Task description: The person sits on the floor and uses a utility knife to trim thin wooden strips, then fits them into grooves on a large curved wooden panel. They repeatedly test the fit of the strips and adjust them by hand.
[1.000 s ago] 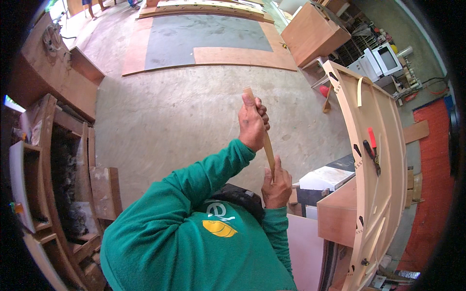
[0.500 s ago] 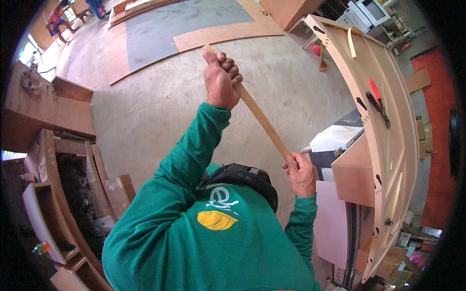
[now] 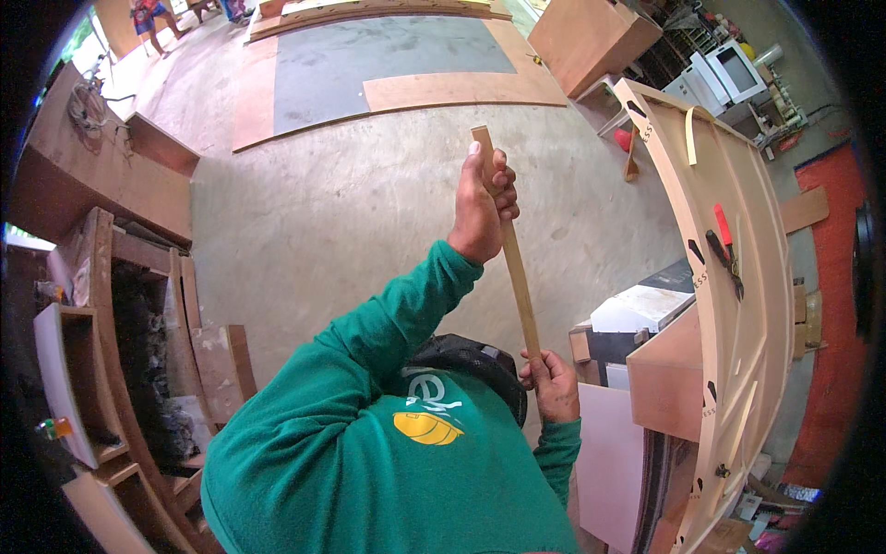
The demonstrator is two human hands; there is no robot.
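A long, narrow wooden strip (image 3: 521, 300) is held in front of me over the floor, tilted slightly left at its far end. Near that far end my left hand (image 3: 484, 208) is closed round it, with the thumb lying along the wood and the tip sticking out beyond. My right hand (image 3: 554, 388) pinches the near end between thumb and fingers, close to my body. Part of the strip is covered by both hands.
On my right stands a long pale wooden frame panel (image 3: 678, 203), with red-and-black-handled pliers (image 3: 727, 249) and thin wood strips on it. Beneath it is a brown box (image 3: 666, 374). Wooden cabinet parts (image 3: 111, 314) stand left; flat boards (image 3: 443, 92) lie ahead. A person (image 3: 152, 23) is far left.
The wooden strip has swung from a strong slant to nearly upright in the view. My left hand has moved right and nearer; my right hand has come slightly nearer and left.
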